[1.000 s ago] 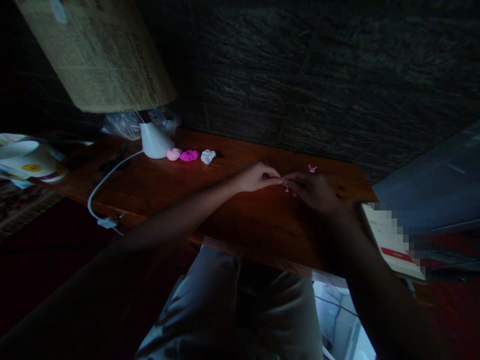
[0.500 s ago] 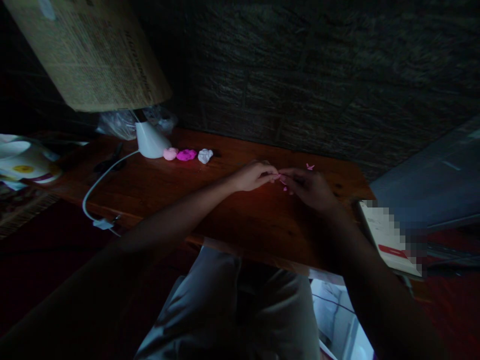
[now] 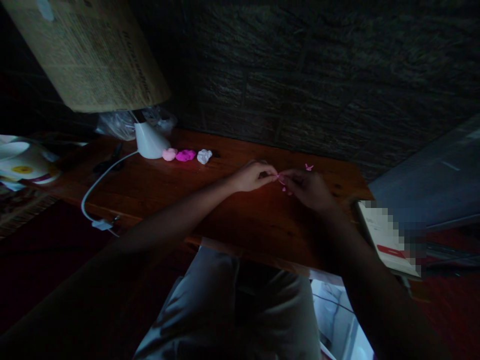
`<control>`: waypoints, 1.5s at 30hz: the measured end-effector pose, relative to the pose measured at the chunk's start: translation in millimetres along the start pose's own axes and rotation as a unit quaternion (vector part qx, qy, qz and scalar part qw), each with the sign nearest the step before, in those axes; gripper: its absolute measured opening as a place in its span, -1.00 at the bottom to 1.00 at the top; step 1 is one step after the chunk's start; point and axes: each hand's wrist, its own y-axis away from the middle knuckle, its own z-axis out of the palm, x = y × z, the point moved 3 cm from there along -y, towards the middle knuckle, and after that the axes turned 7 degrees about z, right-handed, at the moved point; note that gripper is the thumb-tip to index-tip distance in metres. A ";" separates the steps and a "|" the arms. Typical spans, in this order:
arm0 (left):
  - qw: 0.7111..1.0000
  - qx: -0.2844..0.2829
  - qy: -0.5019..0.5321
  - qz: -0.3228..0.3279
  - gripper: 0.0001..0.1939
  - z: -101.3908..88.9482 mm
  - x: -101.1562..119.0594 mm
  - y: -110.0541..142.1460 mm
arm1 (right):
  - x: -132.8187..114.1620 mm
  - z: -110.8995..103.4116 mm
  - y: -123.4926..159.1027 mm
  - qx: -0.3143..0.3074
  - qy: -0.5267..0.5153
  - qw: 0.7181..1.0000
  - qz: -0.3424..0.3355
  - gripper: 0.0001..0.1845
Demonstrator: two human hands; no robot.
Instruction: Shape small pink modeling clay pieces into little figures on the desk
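Observation:
My left hand (image 3: 255, 176) and my right hand (image 3: 305, 187) meet fingertip to fingertip above the wooden table (image 3: 240, 215). Both pinch a thin strand of pink modelling clay (image 3: 280, 181), mostly covered by the fingers. Close under the right fingertips shows a small pink bit (image 3: 284, 189); whether it hangs from the strand or lies on the wood I cannot tell. Behind the right hand rests a small forked pink clay piece (image 3: 308, 167). Farther left sit three clay lumps in a row: light pink (image 3: 170, 154), magenta (image 3: 185, 155) and white (image 3: 204, 156).
A lamp (image 3: 150, 141) with a paper-like shade stands at the back left, its white cord (image 3: 87, 192) looping over the front edge. Dark scissors (image 3: 108, 162) lie beside it. A white mug (image 3: 22, 161) is far left, a book-like item (image 3: 386, 235) right. A brick wall rises behind.
The hands stay together in the same place, with the fingertips shifting slightly around the pink strand. The left thumb and forefinger show a wider gap behind the pinch. Everything else stays put.

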 end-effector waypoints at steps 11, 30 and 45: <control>1.000 0.023 0.012 0.004 -0.85 0.4 0.2 -0.1 | 7.4 4.2 -2.8 0.030 -0.082 0.996 -0.007 -0.51; 0.999 0.014 0.024 0.042 -0.91 -5.8 1.6 -2.5 | 8.5 7.1 -3.3 -0.064 -0.054 0.996 0.021 -0.45; 0.926 0.075 0.352 -0.115 -0.69 5.1 -15.1 -3.1 | -1.0 7.6 -2.7 -0.036 -0.178 0.983 0.033 -0.51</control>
